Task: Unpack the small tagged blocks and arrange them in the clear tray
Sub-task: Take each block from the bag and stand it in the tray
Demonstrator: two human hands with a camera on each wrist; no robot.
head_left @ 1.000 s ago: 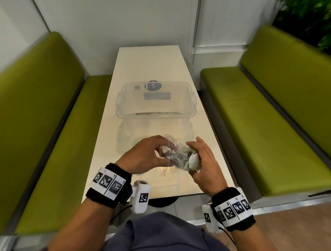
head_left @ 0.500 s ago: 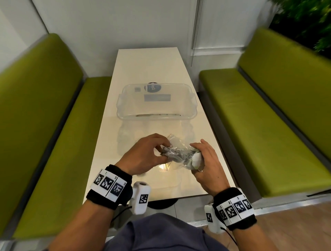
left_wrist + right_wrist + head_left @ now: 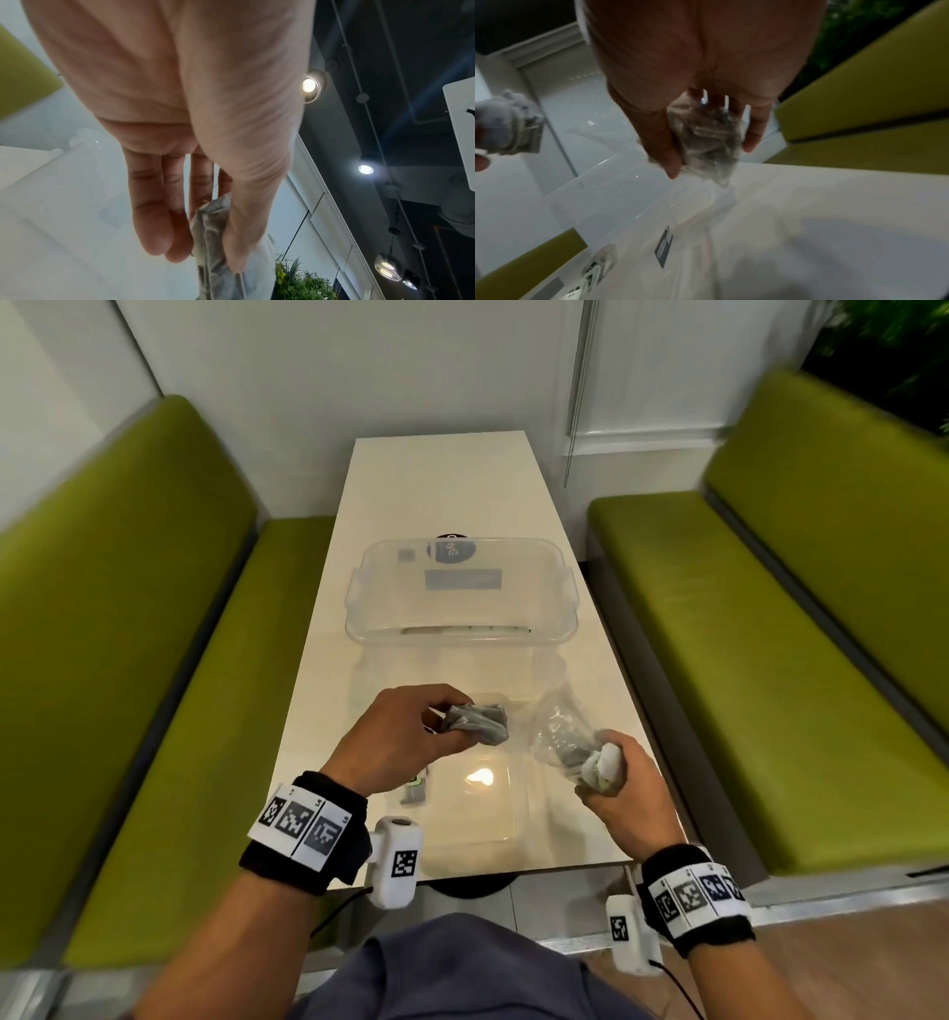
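Observation:
My left hand (image 3: 444, 724) pinches a grey wrapped packet (image 3: 478, 724) above the table's near half; in the left wrist view the thumb and fingers (image 3: 164, 233) clamp the packet (image 3: 213, 233). To the right, my right hand (image 3: 606, 775) grips a crumpled clear plastic bag (image 3: 557, 737) with dark and white pieces inside; the right wrist view shows this bag (image 3: 706, 138) wrapped by the hand (image 3: 711, 158). The clear tray (image 3: 359, 613) stands mid-table beyond both hands, with only labels showing through it. A small tagged piece (image 3: 594, 268) lies on the table under my left wrist.
The cream table (image 3: 441, 474) is narrow, with green benches (image 3: 128, 634) on both sides and a white wall behind. A flat clear sheet or lid (image 3: 508, 814) lies near the table's front edge. The tray's dark label (image 3: 663, 246) shows in the right wrist view.
The hands were together on the bag; now they are apart. My left hand has drawn the grey packet out to the left, and my right hand has carried the bag to the right.

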